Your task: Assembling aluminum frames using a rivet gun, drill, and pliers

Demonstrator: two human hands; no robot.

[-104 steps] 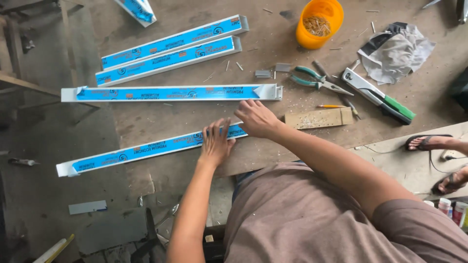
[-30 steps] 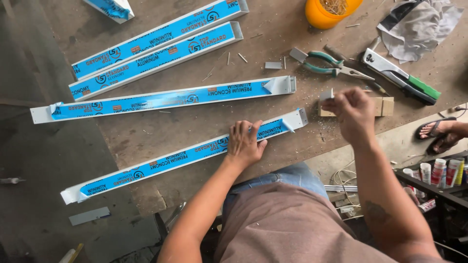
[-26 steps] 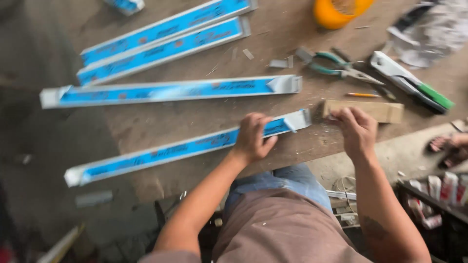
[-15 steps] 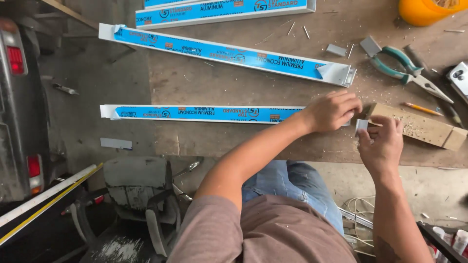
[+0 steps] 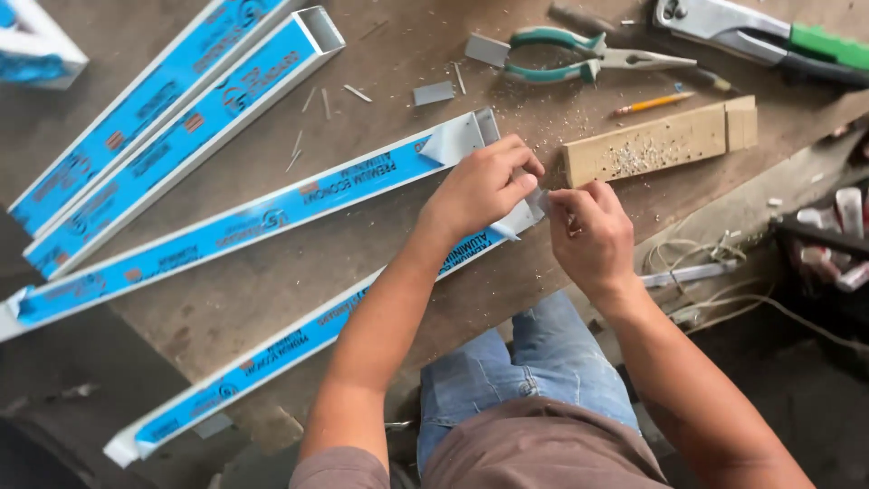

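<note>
Both hands have closed in: left hand (image 5: 480,186) grips the aluminium profile (image 5: 308,353) end, right hand (image 5: 593,235) pinches a small piece there.

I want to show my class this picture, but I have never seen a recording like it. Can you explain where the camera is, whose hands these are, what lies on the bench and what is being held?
There is no machine here. The picture comes from a camera worn on a person's head, looking down at their own two bare hands over a worn wooden workbench.

The left hand rests on the end of the nearest metal bar, a long pale bar covered in blue protective film. The right hand pinches a small pale piece right at that bar's end; what the piece is cannot be told.

Three more film-covered bars lie further up the bench. Also there: a wooden block dusted with shavings, a pencil, green-handled pliers, and a larger green-handled hand tool.
</note>
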